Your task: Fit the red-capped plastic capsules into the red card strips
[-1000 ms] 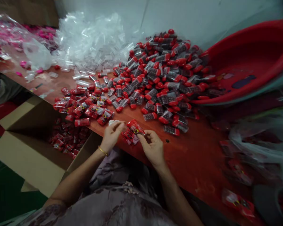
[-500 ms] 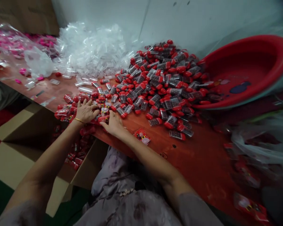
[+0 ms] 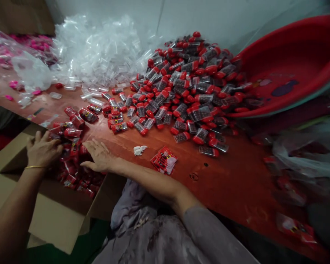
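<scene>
The right edge is blurred, and your hands cover some of the packets (image 3: pixel 71 146) at the table (image 3: pixel 231 183) edge. Behind lie a pile of red-capped tubes (image 3: pixel 189 84), clear sleeves (image 3: pixel 99 51) and a red basin (image 3: pixel 291 66); a stack of labels (image 3: pixel 164 160) lies near your right forearm. Your left hand (image 3: pixel 42 150) and right hand (image 3: pixel 100 156) are spread flat, fingers apart, clamped on nothing, either side of the packets, which sit over an open box (image 3: pixel 52 212).

Red-brown table (image 3: pixel 231 183), red-capped tubes (image 3: pixel 187 88) heaped, clear plastic pile (image 3: pixel 99 51), red basin (image 3: pixel 291 69), label stack (image 3: pixel 164 160)
</scene>
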A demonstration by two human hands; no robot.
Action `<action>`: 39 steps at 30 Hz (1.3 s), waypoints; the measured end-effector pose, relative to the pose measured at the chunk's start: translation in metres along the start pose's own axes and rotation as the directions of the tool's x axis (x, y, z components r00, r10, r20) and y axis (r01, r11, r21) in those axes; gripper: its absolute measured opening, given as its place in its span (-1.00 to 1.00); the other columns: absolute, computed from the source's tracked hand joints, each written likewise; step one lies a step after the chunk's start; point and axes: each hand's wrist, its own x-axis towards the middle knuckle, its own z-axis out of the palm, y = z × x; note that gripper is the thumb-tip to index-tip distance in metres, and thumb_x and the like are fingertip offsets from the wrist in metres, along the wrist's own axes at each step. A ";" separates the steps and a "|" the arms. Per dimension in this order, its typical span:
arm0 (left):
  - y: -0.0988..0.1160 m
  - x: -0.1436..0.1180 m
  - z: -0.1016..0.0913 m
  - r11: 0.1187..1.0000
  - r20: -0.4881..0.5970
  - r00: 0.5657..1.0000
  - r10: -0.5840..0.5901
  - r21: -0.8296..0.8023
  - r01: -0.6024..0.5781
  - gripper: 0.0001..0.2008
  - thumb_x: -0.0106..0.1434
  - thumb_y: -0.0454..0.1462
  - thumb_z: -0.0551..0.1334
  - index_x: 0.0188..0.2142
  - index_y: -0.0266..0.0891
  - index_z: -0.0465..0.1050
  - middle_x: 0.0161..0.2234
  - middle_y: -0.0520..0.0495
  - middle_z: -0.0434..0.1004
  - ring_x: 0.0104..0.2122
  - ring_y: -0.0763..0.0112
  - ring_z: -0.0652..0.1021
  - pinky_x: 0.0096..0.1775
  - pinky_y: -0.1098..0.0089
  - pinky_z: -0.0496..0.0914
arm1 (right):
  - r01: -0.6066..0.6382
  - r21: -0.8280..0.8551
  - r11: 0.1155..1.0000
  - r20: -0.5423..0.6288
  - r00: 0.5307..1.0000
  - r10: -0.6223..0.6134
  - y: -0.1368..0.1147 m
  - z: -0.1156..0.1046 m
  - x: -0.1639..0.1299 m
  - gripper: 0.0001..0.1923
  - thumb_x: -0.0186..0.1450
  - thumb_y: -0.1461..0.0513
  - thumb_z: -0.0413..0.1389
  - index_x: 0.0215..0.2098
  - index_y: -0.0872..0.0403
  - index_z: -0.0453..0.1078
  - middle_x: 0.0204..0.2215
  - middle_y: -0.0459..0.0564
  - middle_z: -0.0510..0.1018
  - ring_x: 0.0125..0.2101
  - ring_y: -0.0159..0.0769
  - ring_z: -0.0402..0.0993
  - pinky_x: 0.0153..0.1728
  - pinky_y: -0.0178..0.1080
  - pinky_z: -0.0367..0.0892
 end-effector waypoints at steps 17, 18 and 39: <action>0.257 -0.036 0.018 0.854 -0.138 0.933 0.333 -0.376 -0.361 -0.62 0.25 -0.06 0.09 -0.13 -0.23 0.51 0.03 -0.24 0.47 0.15 -0.04 0.31 0.13 -0.01 0.09 | -0.715 -0.205 0.669 -0.507 0.662 0.552 0.102 -0.129 -0.201 -0.66 0.29 0.14 0.04 -0.04 0.15 0.39 -0.05 0.16 0.48 -0.04 -0.07 0.31 -0.05 -0.08 0.22; 0.261 -0.034 0.021 0.853 -0.117 0.937 0.330 -0.388 -0.349 -0.64 0.25 -0.08 0.09 -0.16 -0.22 0.53 0.02 -0.23 0.48 0.14 -0.05 0.33 0.13 -0.01 0.11 | -0.748 -0.222 0.626 -0.561 0.623 0.545 0.116 -0.137 -0.210 -0.62 0.30 0.13 0.02 0.00 0.15 0.36 0.00 0.20 0.44 0.00 -0.02 0.28 -0.03 -0.04 0.20; 0.345 -0.056 -0.006 0.833 -0.036 0.922 0.384 -0.416 -0.364 -0.60 0.22 -0.04 0.13 -0.06 -0.16 0.50 0.13 -0.26 0.35 0.20 -0.11 0.22 0.15 -0.09 0.06 | -0.649 -0.357 0.672 -0.650 0.689 0.320 0.131 -0.117 -0.313 -0.61 0.32 0.11 -0.03 0.00 0.15 0.38 0.17 0.22 0.28 0.24 -0.05 0.03 0.15 0.05 0.01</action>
